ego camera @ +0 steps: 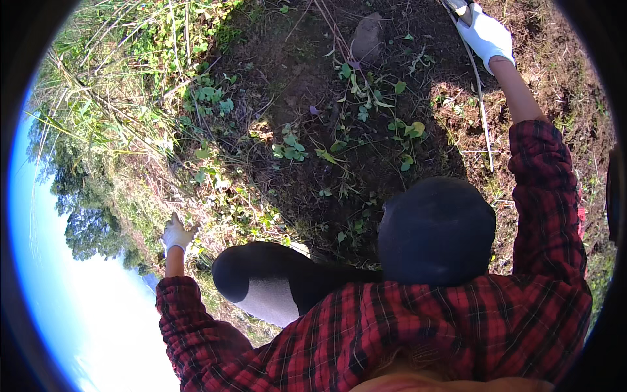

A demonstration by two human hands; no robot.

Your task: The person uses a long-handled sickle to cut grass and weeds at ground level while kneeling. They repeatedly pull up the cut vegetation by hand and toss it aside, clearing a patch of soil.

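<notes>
My right hand, in a white work glove, is closed around the handle of a tool at the upper right. The tool's far end lies beyond the picture's rim, so its kind cannot be told. Just below this hand, a thin dry stick slants across the soil. Out to the left is my left hand, also gloved in white, with fingers apart and nothing visible in them. Low weeds and dry grass grow close beside it; whether it touches them is unclear.
Shaded dark soil with scattered leafy weeds lies before me. A stone sits at the top. Tall grass crowds the upper left, with trees beyond. My bent knees in dark trousers fill the near ground.
</notes>
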